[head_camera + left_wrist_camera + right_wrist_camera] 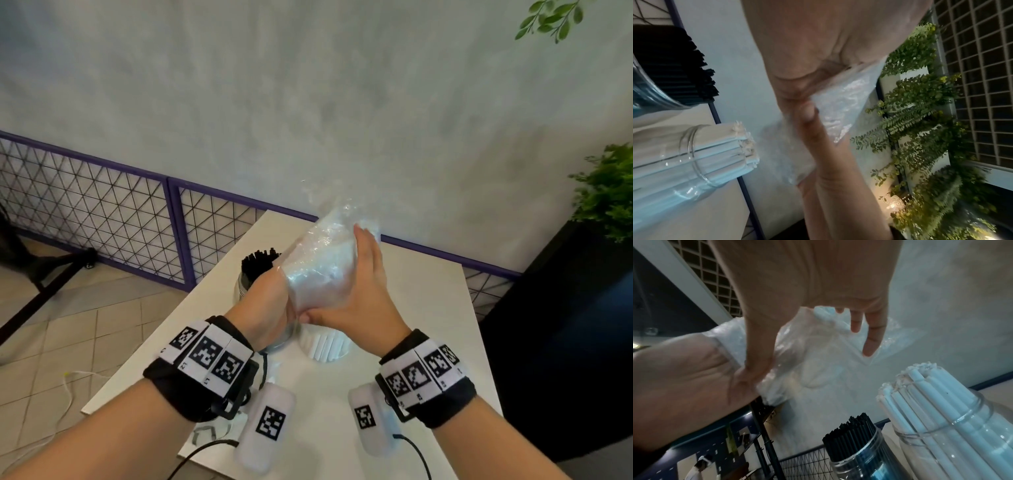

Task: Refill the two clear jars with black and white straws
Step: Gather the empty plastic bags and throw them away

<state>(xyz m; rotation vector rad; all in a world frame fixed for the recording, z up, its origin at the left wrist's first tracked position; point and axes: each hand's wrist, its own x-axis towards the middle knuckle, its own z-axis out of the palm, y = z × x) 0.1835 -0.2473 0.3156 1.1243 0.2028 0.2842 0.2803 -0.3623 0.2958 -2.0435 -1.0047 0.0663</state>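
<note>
Over the table, both hands hold up a crumpled clear plastic bag (pixel 322 253) (pixel 844 100) (pixel 818 353). My left hand (pixel 270 301) (pixel 678 378) reaches into the bag's mouth, and its fingers show only dimly through the plastic. My right hand (pixel 363 287) (pixel 807 280) grips the bag from outside, thumb on one side and fingers on the other. A few white straws seem to lie inside near the right fingers. Below stand a clear jar of black straws (pixel 255 267) (pixel 855 443) and a clear jar of white straws (pixel 325 346) (pixel 941 418).
The jars stand on a small white table (pixel 411 308). Two white tagged packs (pixel 267 425) with cables lie near its front edge. A purple-framed wire fence (pixel 102 205) runs along the wall behind. To the right are a dark cabinet (pixel 565 325) and green plants (pixel 609 192).
</note>
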